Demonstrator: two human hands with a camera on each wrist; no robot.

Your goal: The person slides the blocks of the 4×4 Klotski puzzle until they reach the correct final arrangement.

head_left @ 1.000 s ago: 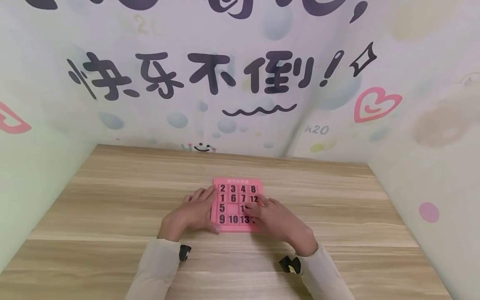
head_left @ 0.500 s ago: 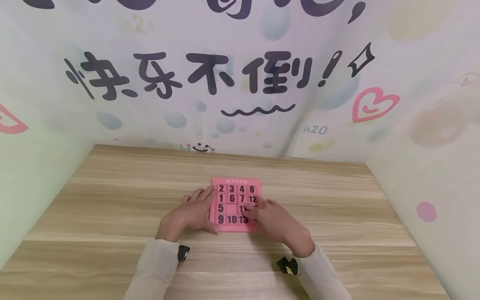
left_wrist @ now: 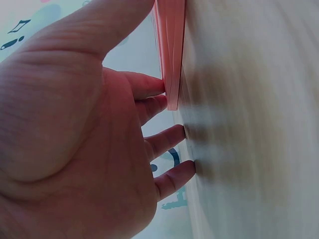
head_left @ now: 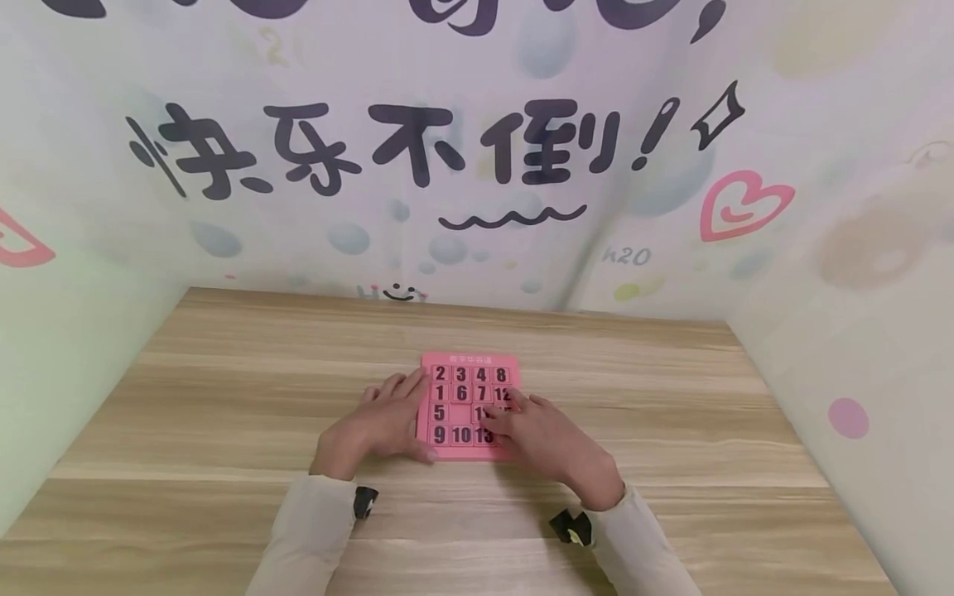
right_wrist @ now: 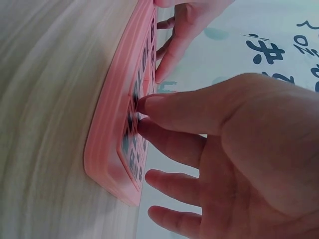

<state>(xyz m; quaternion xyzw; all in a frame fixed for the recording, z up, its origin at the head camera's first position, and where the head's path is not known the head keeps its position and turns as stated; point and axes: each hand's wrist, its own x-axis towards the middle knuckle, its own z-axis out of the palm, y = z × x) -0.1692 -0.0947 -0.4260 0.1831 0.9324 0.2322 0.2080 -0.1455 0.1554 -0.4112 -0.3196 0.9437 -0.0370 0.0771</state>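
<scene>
A person is working at 1 pink number board (head_left: 447, 453), which is lying flat on 1 wooden table (head_left: 224, 397) between 2 hands. The sliding is seemingly underway rather than finished: the tiles (head_left: 461, 375) are sitting only partly in sequence. The top row is reading 2, 3, 4, 8; the next is reading 1, 6, 7, 12. Below, 5 is standing beside 1 vacant slot (head_left: 460, 413), with 11 beyond; 9, 10 and 13 are leading the bottom row. So 13 tiles are showing readable numbers; the right hand (head_left: 547, 434) is hiding the lower rows' right end, leaving the full count uncertain. Its thumb and forefinger are touching 11, nearly together, its other fingers spreading apart. The left hand (head_left: 383, 422) is resting against the board's left edge, fingers extended and apart. 2 pale sleeves (head_left: 301, 530) are showing.
</scene>
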